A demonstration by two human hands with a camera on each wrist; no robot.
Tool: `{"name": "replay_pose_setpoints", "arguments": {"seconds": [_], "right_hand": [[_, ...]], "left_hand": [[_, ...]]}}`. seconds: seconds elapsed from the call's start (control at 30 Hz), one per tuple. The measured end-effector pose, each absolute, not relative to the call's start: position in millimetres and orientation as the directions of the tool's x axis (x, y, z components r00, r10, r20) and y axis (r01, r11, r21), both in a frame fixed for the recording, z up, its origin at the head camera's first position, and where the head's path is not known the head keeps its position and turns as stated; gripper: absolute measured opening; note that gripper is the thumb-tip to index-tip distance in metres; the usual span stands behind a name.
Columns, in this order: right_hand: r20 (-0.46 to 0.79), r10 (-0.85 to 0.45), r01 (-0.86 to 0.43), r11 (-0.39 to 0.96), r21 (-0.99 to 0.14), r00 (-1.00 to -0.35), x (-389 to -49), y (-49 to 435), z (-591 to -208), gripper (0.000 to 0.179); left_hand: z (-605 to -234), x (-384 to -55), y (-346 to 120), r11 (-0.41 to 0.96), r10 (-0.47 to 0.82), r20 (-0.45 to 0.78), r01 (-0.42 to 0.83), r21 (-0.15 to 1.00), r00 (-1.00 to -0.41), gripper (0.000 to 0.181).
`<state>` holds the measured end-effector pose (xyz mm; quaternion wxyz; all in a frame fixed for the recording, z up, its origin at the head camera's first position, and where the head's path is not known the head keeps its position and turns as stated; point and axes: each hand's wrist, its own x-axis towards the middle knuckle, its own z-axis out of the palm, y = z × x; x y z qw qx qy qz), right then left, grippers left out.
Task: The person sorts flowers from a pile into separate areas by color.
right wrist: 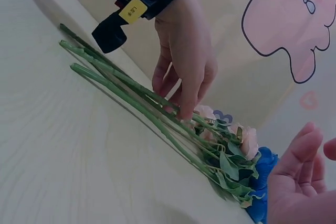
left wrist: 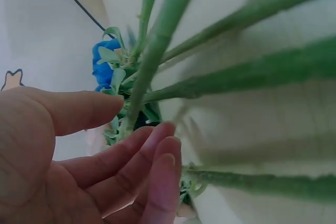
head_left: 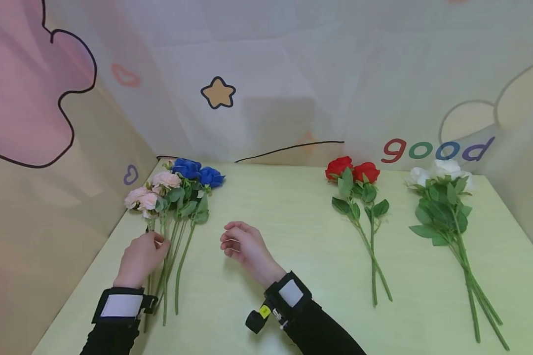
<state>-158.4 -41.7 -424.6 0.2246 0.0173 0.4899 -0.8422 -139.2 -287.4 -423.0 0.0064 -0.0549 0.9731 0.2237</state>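
Observation:
At the left of the table, pale pink roses (head_left: pixel 166 180) and blue roses (head_left: pixel 187 168) lie together, their green stems (head_left: pixel 184 268) pointing toward me. My left hand (head_left: pixel 141 259) is at the upper stems, just below the pink blooms. In the left wrist view, its thumb and bent fingers (left wrist: pixel 126 174) stand apart on either side of a stem (left wrist: pixel 157 45), with a gap between thumb and fingertips; whether the thumb touches the stem is unclear. To the right of this bunch, my right hand (head_left: pixel 248 249) hovers above the table with loosely curled fingers, holding nothing.
Two red roses (head_left: pixel 366 172) with crossed stems lie right of centre. White roses (head_left: pixel 446 170) lie farther right, their stems reaching toward the front. A printed cloth backdrop (head_left: pixel 284 74) rises behind the pale green table (head_left: pixel 284 197) and along its sides.

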Motion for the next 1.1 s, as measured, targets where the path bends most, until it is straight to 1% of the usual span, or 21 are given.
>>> {"name": "replay_pose_setpoints", "arguments": {"seconds": [0.17, 0.27, 0.43, 0.63, 0.77, 1.1], "right_hand": [[-0.257, -0.387, 0.42, -0.43, -0.799, -0.885, -154.4, -53.2, -426.0, 0.011], [-0.252, -0.398, 0.423, -0.435, -0.795, -0.882, -152.5, -56.7, -426.2, 0.01], [-0.237, -0.404, 0.415, -0.439, -0.797, -0.884, -151.5, -56.8, -426.3, 0.009], [-0.236, -0.413, 0.416, -0.427, -0.803, -0.879, -151.7, -57.3, -425.3, 0.008], [-0.232, -0.42, 0.415, -0.421, -0.807, -0.877, -150.5, -58.1, -423.1, 0.009], [-0.218, -0.415, 0.397, -0.414, -0.819, -0.883, -148.8, -53.0, -418.8, 0.01]], "left_hand": [[-430.8, -144.3, -290.7, 0.896, -0.081, -0.056, -0.097, 0.434, -0.995, 0.025], [-433.3, -147.0, -291.3, 0.892, -0.072, -0.055, -0.089, 0.442, -0.996, 0.028], [-433.5, -148.1, -291.8, 0.86, -0.074, -0.063, -0.096, 0.501, -0.995, 0.031], [-428.5, -145.5, -291.6, 0.797, -0.084, -0.11, -0.133, 0.589, -0.99, 0.024], [-424.4, -143.0, -289.2, 0.763, -0.078, -0.131, -0.143, 0.631, -0.988, 0.027], [-416.5, -137.7, -284.0, 0.757, -0.07, -0.054, -0.088, 0.648, -0.996, 0.032]]}}
